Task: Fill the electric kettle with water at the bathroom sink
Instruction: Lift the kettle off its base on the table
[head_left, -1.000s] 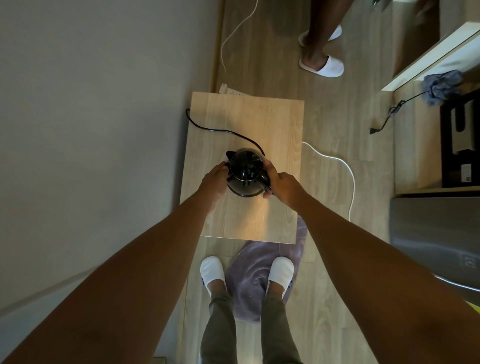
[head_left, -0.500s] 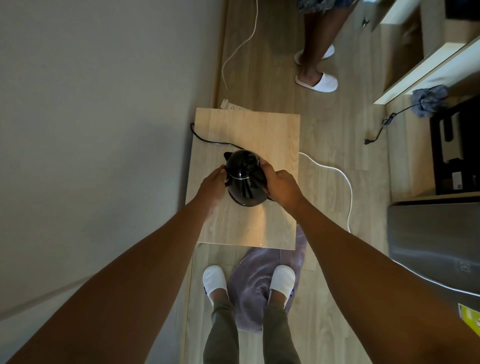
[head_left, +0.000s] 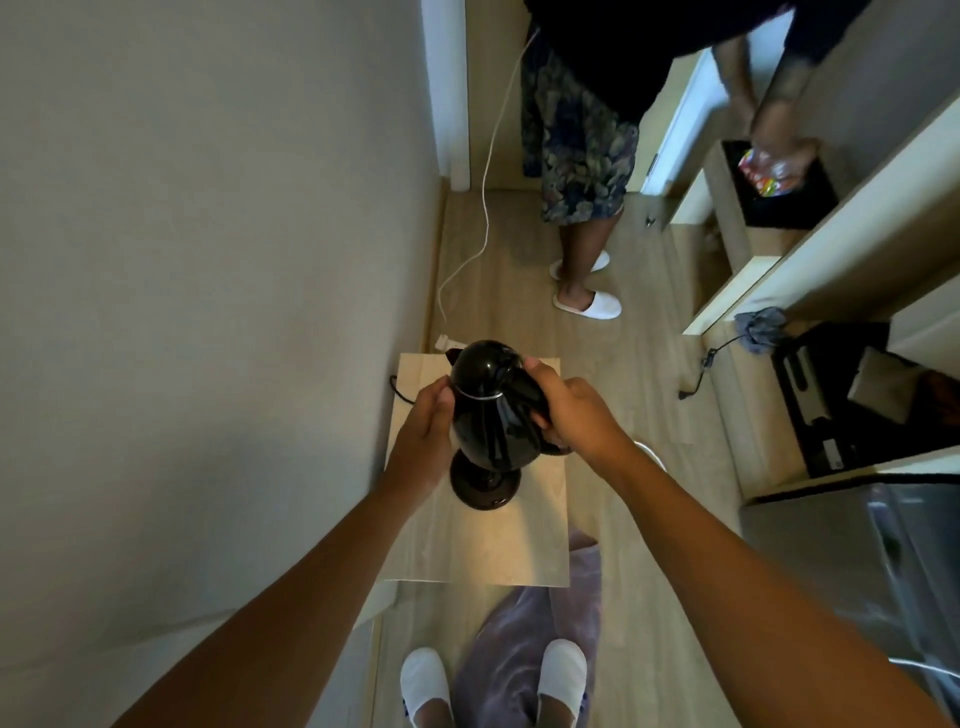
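Below me the small wooden table (head_left: 467, 551) now shows the round black base (head_left: 485, 488), because I have lifted the kettle (head_left: 488, 410) off it since a moment ago. My left hand (head_left: 421, 441) presses flat on its side, and my right hand (head_left: 571, 410) is curled round the handle. Another person's white slippers (head_left: 587, 304) now stand closer on the floor.

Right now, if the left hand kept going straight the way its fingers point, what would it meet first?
The left hand already lies against the black kettle, fingers pointing up along its side. Beyond them seems to be the small wooden table, then floor, though depth is unclear.
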